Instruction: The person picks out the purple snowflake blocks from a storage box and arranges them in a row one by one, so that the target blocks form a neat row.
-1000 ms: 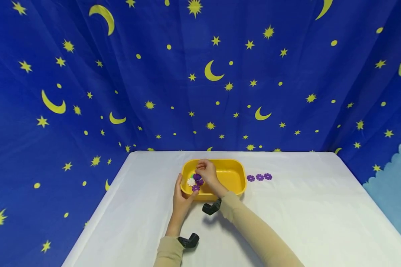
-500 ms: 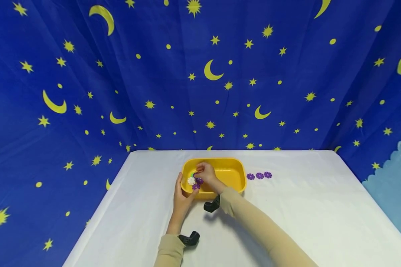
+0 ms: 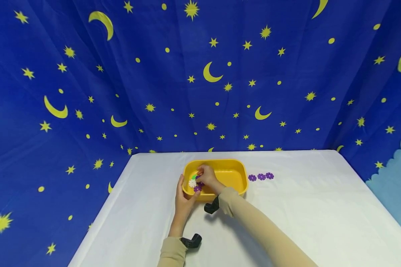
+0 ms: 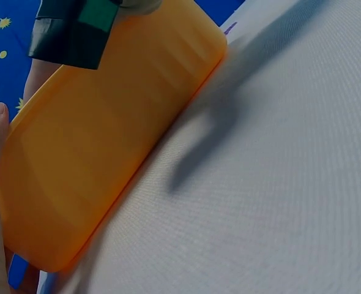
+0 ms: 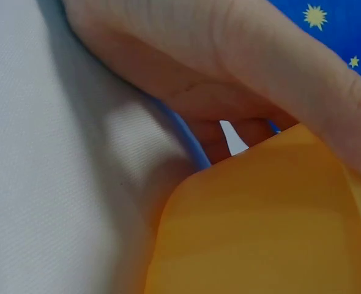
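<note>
A yellow plastic bin (image 3: 232, 180) stands on the white-covered table. My left hand (image 3: 183, 203) grips its near left corner, thumb at the front rim and fingers along the left side. In the right wrist view this left hand (image 5: 229, 55) is wrapped round the bin's corner. Reaching over the front rim, my right hand (image 3: 208, 178) has its fingertips on a purple flower-shaped disc (image 3: 198, 178) and appears to pinch it; the fingers partly hide it. Beside it lie a white flower disc (image 3: 192, 183), a bit of green (image 3: 194, 177) and another purple flower disc (image 3: 197, 188).
To the right of the bin, purple flower discs (image 3: 261, 177) lie in a row on the white tablecloth (image 3: 304, 207). A blue curtain (image 3: 173, 74) with yellow moons and stars hangs behind and at the sides. Each wrist carries a black camera mount (image 3: 191, 241).
My right hand's fingers have lowered onto the purple flower disc inside the bin and now cover part of it. The left hand keeps its hold on the bin. The view shifts slightly.
</note>
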`<state>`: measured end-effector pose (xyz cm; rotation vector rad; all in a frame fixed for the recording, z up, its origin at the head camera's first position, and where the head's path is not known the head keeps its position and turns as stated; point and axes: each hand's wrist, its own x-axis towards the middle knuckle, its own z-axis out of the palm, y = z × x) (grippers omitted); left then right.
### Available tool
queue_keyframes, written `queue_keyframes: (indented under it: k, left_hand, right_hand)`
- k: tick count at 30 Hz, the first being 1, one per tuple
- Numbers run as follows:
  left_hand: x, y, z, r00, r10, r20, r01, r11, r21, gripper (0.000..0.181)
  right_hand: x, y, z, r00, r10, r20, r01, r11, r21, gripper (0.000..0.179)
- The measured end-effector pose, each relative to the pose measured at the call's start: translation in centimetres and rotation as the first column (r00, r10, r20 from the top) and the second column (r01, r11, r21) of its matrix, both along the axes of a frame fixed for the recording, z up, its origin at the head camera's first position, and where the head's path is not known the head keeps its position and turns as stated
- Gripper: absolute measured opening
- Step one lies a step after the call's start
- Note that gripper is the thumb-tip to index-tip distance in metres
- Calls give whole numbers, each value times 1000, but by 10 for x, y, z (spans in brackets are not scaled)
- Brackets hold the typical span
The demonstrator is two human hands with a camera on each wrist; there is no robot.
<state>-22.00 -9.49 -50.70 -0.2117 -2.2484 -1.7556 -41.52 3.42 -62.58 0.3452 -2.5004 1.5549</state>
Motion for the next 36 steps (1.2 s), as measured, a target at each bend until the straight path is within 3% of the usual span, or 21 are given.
queue_keyframes:
  k: [1,2,4,5,7,8,9,11,12,14,17,20,23,24,27,30,31,34,36]
  left_hand:
    - [0,0,0,1000,1,1,-1,1000,-2,78]
    - [0,0,1,1000,2,0,-2,1000,-3,78]
    - [0,0,1,1000,2,-1,-2,1000,-5,78]
    - [1,0,1,1000,2,-1,-2,1000,-5,78]
    - [1,0,1,1000,2,-1,-2,1000,-7,78]
    - [1,0,1,1000,2,2,-2,1000,-7,78]
    - [1,0,1,1000,0,4,0,1000,-7,78]
    - [1,0,1,1000,-3,9,3,1000,-6,78]
    - [1,0,2,1000,-4,11,4,1000,-5,78]
    - [1,0,2,1000,-6,12,6,1000,-4,78]
    - [1,1,2,1000,-5,11,6,1000,-8,78]
    - [1,1,3,1000,-4,7,4,1000,-13,78]
    - [1,1,2,1000,-3,0,3,1000,-14,78]
    - [1,1,2,1000,-4,-2,4,1000,-12,79]
    - [0,0,2,1000,-5,-1,5,1000,-7,79]
    - [0,0,1,1000,-6,0,6,1000,0,79]
    - [0,0,1,1000,-7,1,7,1000,1,79]
    - [0,0,0,1000,-7,-5,7,1000,8,80]
    - [0,0,-1,1000,-8,-5,8,1000,9,80]
  right_hand:
    - [10,0,15,1000,6,1,-6,1000,17,49]
    - [13,1,18,1000,17,4,-17,1000,18,50]
    - [24,1,38,996,29,83,-31,999,27,53]
    - [15,1,27,997,49,61,-50,999,15,53]
    - [21,1,39,990,29,136,-37,998,56,56]
    - [12,1,25,992,35,122,-43,997,58,56]
    - [11,2,21,995,39,87,-44,997,61,56]
    - [14,2,22,999,38,33,-41,996,81,55]
    - [21,2,33,997,21,74,-27,995,94,55]
    - [40,1,54,999,8,49,-13,995,103,51]
    - [77,-3,106,982,-44,185,18,990,140,48]
    - [93,-4,127,983,-52,176,26,989,146,48]
    - [86,-2,122,989,-12,148,1,997,74,53]
    - [78,0,111,997,17,76,-20,999,45,53]
    - [69,3,101,997,70,28,-69,997,-15,56]
    - [70,0,103,997,68,40,-67,998,-22,56]
    - [76,-2,112,996,47,80,-46,999,-9,56]
    - [76,-2,110,999,21,50,-22,1000,5,53]
    - [60,0,87,998,39,-58,-40,999,-16,51]
